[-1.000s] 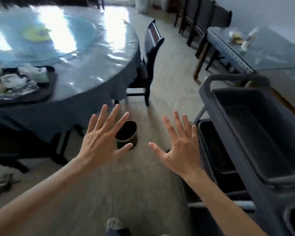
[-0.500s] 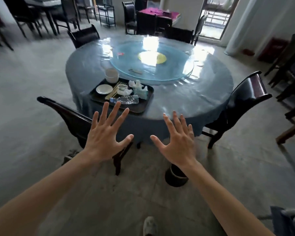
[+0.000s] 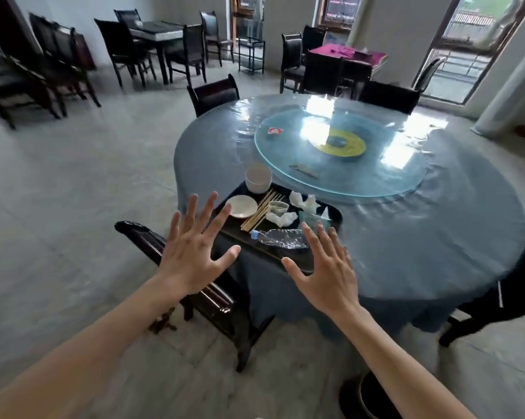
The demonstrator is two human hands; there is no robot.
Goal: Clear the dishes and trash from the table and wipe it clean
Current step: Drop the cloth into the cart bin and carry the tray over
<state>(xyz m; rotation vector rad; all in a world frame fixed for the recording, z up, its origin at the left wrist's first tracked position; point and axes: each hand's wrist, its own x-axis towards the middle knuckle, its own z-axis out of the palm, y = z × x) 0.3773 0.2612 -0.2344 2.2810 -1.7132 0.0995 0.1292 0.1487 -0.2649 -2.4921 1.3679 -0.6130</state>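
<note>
My fingers (image 3: 194, 204) on both hands stay spread, holding nothing; the bench (image 3: 436, 237) and its tray (image 3: 335, 214) now sit closer, shifted right.

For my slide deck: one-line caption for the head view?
Open left hand and right hand raised before a tray of dishes and trash on the round table.

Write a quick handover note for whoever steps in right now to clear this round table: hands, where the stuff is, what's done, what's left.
Left hand and right hand: both open, fingers spread, holding nothing, held up in front of the table.
Tray sits at the table's near edge with a bowl, small plate, chopsticks, sauce cup, crumpled napkins and a squashed bottle.
A small wrapper lies on the glass turntable.
Done: dishes and trash gathered on the tray.
Left: carry the tray off, pick up the wrapper, wipe the table.
</note>
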